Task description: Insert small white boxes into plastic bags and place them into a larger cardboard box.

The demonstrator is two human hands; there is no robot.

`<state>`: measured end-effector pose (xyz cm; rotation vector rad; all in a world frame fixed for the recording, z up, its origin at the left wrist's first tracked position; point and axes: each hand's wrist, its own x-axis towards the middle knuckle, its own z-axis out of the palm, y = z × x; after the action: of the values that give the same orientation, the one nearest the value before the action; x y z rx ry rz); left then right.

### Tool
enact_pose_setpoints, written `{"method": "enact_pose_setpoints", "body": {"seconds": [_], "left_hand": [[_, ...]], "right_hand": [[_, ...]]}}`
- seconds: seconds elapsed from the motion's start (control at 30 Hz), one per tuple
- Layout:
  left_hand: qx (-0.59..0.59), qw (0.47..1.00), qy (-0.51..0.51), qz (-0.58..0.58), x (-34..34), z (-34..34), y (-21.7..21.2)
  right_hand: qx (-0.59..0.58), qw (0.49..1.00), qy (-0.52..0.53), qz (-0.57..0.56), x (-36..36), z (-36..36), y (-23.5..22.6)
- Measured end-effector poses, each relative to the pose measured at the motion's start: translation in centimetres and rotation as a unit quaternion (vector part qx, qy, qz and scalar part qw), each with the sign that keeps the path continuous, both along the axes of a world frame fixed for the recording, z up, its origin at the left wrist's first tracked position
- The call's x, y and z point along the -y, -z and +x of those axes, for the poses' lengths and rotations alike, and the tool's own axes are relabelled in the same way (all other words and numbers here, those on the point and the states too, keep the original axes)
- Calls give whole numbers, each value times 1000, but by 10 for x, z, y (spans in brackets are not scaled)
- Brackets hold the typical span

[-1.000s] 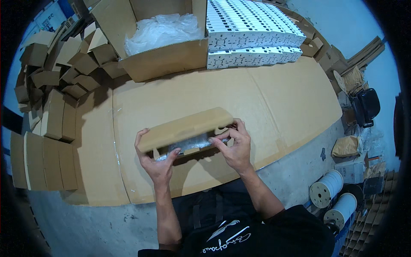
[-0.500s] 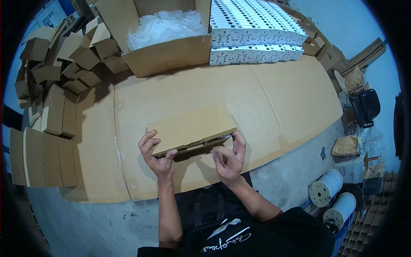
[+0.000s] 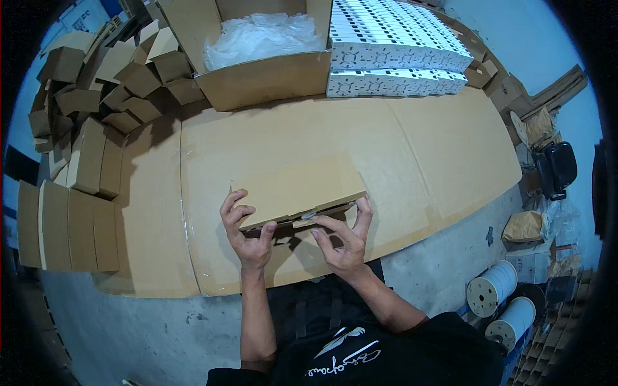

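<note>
Head view: we see a flat, oblong brown cardboard box (image 3: pixel 297 192) lying on the cardboard-covered tabletop (image 3: pixel 444 148), with both hands at its near edge. Our left hand (image 3: pixel 248 235) has its fingers curled over the box's left end, thumb tucked beneath the near edge, so it grips the corner. Our right hand (image 3: pixel 344 241) sits just beside it on the right, forefinger and thumb pinching the thin front flap, the other fingers spread up against the box's right corner.

Beyond the hands, well apart, stands one large open carton (image 3: pixel 264 61) of plain brown board, filled with crumpled clear plastic wrap (image 3: pixel 261 35). Touching its right side is a stack of white printed boxes (image 3: pixel 393 61), long and narrow, laid in two layers; we cannot count them exactly. To the left of the left hand, many small folded brown cartons (image 3: pixel 96 83) are heaped loosely, and nearer us flat brown blanks (image 3: pixel 67 225) lie in a row. On the floor to the right of the right hand stand two white spools (image 3: pixel 502 302).
</note>
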<state>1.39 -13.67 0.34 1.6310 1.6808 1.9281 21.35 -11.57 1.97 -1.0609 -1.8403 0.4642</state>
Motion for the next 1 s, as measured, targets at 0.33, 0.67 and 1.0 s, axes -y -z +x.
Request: {"method": "enact_pose_setpoints", "body": {"seconds": [0.33,0.67,1.0], "left_hand": [[28,998,57,-17,12,-9,-4],[43,995,91,-29,15,-11,-3],[31,996,79,-29,15,-10,-2]], "right_hand": [[-43,999,-4,-19,-2,-2,5],[-172,985,15,-29,-7,0,11],[-154,987,31,-12,-35,29,-3]]}}
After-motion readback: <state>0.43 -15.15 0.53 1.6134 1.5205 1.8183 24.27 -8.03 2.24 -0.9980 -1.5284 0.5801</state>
